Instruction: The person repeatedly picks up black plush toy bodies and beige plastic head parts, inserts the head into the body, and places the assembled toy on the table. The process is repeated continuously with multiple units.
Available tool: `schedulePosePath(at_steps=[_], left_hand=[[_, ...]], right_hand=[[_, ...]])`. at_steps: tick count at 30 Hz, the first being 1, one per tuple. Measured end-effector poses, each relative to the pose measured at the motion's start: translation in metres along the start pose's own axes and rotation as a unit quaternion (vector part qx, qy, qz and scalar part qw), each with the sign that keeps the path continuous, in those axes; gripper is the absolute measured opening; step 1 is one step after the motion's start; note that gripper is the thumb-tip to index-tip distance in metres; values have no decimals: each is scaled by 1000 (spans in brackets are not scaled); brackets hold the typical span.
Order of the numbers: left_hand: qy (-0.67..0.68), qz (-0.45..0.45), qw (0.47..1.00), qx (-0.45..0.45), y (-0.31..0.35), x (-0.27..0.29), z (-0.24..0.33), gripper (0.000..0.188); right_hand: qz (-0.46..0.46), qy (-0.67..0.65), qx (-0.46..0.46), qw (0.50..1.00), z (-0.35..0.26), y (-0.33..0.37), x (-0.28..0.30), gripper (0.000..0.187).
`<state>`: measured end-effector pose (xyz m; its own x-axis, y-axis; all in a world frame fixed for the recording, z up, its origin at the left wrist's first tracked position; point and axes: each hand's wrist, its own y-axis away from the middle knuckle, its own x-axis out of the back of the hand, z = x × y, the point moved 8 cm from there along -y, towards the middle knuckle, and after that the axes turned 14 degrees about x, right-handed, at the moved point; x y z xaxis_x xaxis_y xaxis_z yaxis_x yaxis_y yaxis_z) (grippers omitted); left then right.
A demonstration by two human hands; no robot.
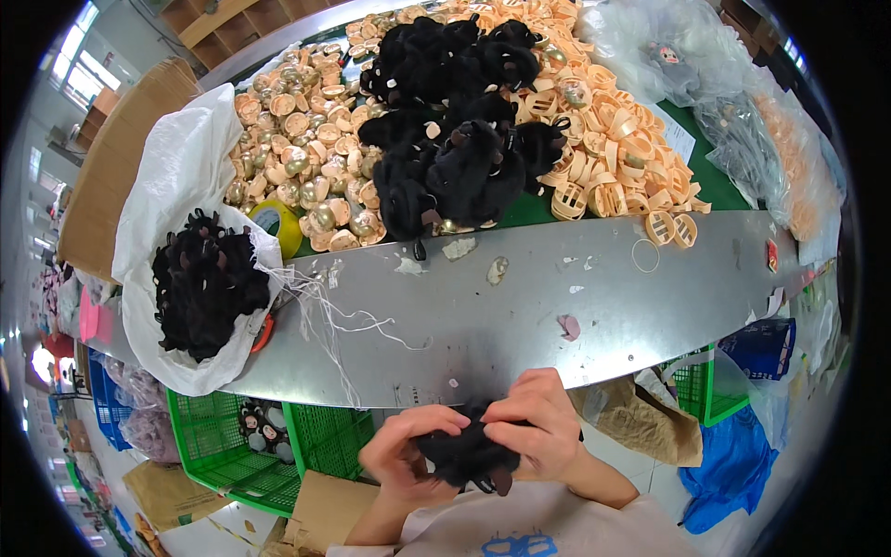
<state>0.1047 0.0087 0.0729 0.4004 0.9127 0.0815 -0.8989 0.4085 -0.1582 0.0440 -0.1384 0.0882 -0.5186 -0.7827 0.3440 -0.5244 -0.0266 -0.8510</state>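
Note:
My left hand (401, 453) and my right hand (546, 429) are together at the near edge of the metal table. Between them is a fuzzy black plush piece (471, 457), with a small brown tab at its lower end. My left fingers curl round its left side, the thumb on top. On the right, my thumb and fingers pinch its upper edge. Similar black plush pieces (473, 162) lie heaped across the table, and more black pieces (209, 288) fill a white woven sack (167, 176) at the left.
Peach and gold round shells (297, 139) and slotted peach plastic parts (622, 139) flank the heap on the metal table (483, 306). White strings (339, 316) trail near the sack, beside a yellow tape roll (290, 227). Green crates (232, 487) stand below; clear bags (742, 121) lie right.

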Motion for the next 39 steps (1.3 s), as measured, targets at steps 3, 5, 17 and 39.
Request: schedulePosePath(at_steps=[3, 5, 17, 39], left_hand=[[-116, 12, 990, -77, 0, -7, 17, 40], [-140, 45, 978, -148, 5, -12, 25, 35], [-258, 46, 933, -248, 16, -6, 33, 30], [-334, 41, 938, -83, -1, -25, 1, 51]], right_hand=[[-11, 20, 37, 999, -6, 1, 5, 27], [-3, 34, 32, 999, -10, -3, 8, 24], [11, -15, 64, 998, -25, 10, 2, 24], [36, -275, -210, 938, 18, 46, -18, 40]])
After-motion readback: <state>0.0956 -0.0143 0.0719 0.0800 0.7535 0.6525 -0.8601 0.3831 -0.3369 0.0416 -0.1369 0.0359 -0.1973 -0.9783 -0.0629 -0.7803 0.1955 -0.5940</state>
